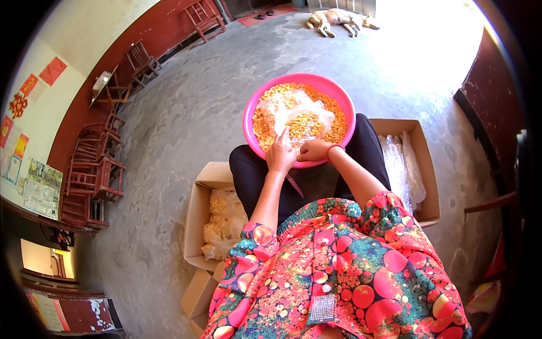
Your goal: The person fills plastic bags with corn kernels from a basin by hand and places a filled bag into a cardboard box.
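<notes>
A pink basin [247, 121] full of yellow-orange kernels, which look like corn, rests on my lap. On top of the kernels lies a clear plastic bag [323, 116] with some kernels in it. My left hand [281, 152] grips the near left edge of the bag, its fingers pointing away from me along the plastic. Beside it my right hand [314, 150], with a red bead bracelet [334, 146] on the wrist, is closed on the near edge of the bag. The fingertips of both hands are partly hidden by the plastic.
At my left stands a cardboard box [195, 226] with filled bags [223, 220] of kernels. Another cardboard box [426, 169] at my right holds clear plastic bags [401, 169]. Wooden chairs [93, 164] line the left wall. A dog [339, 20] lies on the concrete floor ahead.
</notes>
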Action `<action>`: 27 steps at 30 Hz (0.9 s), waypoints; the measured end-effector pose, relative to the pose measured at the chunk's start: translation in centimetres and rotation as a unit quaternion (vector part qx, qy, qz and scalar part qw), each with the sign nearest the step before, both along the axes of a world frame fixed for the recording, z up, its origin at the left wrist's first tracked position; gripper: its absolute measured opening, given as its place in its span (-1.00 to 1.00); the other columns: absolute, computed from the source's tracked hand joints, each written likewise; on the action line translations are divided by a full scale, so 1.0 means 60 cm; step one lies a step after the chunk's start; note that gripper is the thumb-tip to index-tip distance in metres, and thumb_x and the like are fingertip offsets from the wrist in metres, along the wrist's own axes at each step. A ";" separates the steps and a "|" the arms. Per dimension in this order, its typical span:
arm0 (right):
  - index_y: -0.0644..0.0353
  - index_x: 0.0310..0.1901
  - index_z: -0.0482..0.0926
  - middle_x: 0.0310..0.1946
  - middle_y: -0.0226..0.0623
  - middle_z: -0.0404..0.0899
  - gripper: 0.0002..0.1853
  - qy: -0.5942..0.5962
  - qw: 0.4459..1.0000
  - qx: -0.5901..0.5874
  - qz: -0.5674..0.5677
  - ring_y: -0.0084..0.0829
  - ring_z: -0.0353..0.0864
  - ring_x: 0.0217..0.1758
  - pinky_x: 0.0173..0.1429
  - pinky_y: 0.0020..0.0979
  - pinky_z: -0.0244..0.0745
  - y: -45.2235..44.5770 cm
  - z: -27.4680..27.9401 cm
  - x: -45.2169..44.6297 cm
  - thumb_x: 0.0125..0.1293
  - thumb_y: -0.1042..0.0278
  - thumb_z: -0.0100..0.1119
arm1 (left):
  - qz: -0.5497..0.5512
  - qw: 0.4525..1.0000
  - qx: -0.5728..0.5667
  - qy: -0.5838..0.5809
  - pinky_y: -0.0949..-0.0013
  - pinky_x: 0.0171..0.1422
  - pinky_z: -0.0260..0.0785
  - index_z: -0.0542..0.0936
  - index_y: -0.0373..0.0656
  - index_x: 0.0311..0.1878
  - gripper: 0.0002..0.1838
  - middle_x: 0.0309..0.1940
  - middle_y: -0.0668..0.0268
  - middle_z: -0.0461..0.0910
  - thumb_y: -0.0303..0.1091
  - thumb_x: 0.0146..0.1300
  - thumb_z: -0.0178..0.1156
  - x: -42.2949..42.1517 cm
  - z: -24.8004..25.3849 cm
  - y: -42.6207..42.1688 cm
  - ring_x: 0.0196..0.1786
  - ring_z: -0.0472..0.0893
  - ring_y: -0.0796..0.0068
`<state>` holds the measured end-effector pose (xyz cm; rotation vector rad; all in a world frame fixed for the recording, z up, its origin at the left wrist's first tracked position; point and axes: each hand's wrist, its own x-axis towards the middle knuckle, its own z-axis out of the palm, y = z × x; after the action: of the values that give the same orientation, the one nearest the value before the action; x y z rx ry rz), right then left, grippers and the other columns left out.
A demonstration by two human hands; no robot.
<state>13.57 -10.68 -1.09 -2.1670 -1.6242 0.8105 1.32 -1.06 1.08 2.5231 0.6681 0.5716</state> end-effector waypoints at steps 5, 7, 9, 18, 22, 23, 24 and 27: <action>0.18 -0.33 0.62 -0.46 -0.24 0.59 -0.72 0.149 0.983 0.017 -0.106 -0.40 0.57 -0.45 -0.33 -0.37 0.47 -0.006 0.004 0.014 0.07 0.14 0.10 | -0.002 1.000 -0.001 -0.006 0.13 -0.09 0.40 0.35 0.07 0.17 -0.36 -0.08 0.11 0.48 -0.42 -0.13 0.05 0.001 -0.005 0.003 -0.15 0.53 0.07; 0.17 -0.34 0.62 -0.49 -0.29 0.57 -0.76 0.246 0.950 -0.011 -0.194 -0.46 0.56 -0.52 -0.42 -0.42 0.49 -0.015 0.030 0.004 0.06 0.20 0.10 | -0.001 1.000 0.001 -0.007 0.13 -0.09 0.40 0.35 0.06 0.17 -0.36 -0.07 0.11 0.48 -0.42 -0.13 0.05 0.001 -0.006 0.003 -0.14 0.53 0.07; 0.21 -0.38 0.57 -0.60 -0.29 0.48 -0.83 0.403 0.870 0.024 -0.283 -0.44 0.52 -0.62 -0.55 -0.49 0.50 -0.020 0.044 -0.001 0.05 0.32 0.09 | 0.000 1.000 0.002 -0.009 0.13 -0.08 0.40 0.35 0.05 0.17 -0.36 -0.06 0.11 0.48 -0.42 -0.13 0.05 0.001 -0.005 0.002 -0.14 0.53 0.07; 0.32 -0.32 0.52 -0.43 -0.23 0.49 -0.82 0.488 0.765 0.166 -0.386 -0.41 0.53 -0.52 -0.44 -0.40 0.58 -0.009 0.005 0.016 0.07 0.39 0.10 | 0.009 1.000 -0.008 -0.010 0.13 -0.07 0.39 0.31 0.03 0.20 -0.33 -0.04 0.11 0.48 -0.43 -0.13 0.05 0.000 -0.001 0.001 -0.12 0.53 0.06; 0.33 -0.21 0.51 -0.32 -0.28 0.51 -0.75 0.527 0.741 0.220 -0.354 -0.46 0.52 -0.34 -0.28 -0.42 0.54 0.016 -0.015 0.017 0.08 0.39 0.11 | 0.013 1.000 -0.018 -0.013 0.12 -0.07 0.39 0.27 0.04 0.23 -0.30 -0.04 0.09 0.48 -0.46 -0.12 0.05 0.000 0.003 -0.002 -0.11 0.52 0.03; 0.33 -0.21 0.51 -0.32 -0.28 0.51 -0.75 0.527 0.741 0.220 -0.354 -0.46 0.52 -0.34 -0.28 -0.42 0.54 0.023 -0.011 0.014 0.08 0.39 0.11 | 0.012 1.000 -0.021 -0.011 0.11 -0.06 0.39 0.25 0.04 0.24 -0.29 -0.05 0.08 0.47 -0.47 -0.12 0.05 -0.001 0.006 -0.003 -0.10 0.52 0.03; 0.28 -0.15 0.50 -0.28 -0.29 0.51 -0.71 0.492 0.774 0.235 -0.322 -0.48 0.50 -0.25 -0.23 -0.45 0.48 0.033 -0.007 0.010 0.12 0.33 0.11 | 0.013 1.000 -0.021 -0.011 0.11 -0.06 0.39 0.25 0.04 0.24 -0.29 -0.05 0.08 0.47 -0.47 -0.12 0.05 0.000 0.007 -0.003 -0.10 0.52 0.03; 0.18 -0.07 0.50 -0.23 -0.38 0.51 -0.66 0.423 0.815 0.248 -0.307 -0.55 0.43 -0.10 -0.16 -0.53 0.32 0.034 0.070 -0.034 0.16 0.20 0.09 | 0.019 1.000 -0.016 0.008 0.09 -0.07 0.38 0.23 0.04 0.25 -0.29 -0.05 0.06 0.47 -0.48 -0.11 0.07 0.003 0.002 -0.001 -0.10 0.51 0.01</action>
<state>11.55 -8.62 3.14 -1.4426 -0.5324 0.8267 1.48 -1.12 1.19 2.4922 0.7256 0.5503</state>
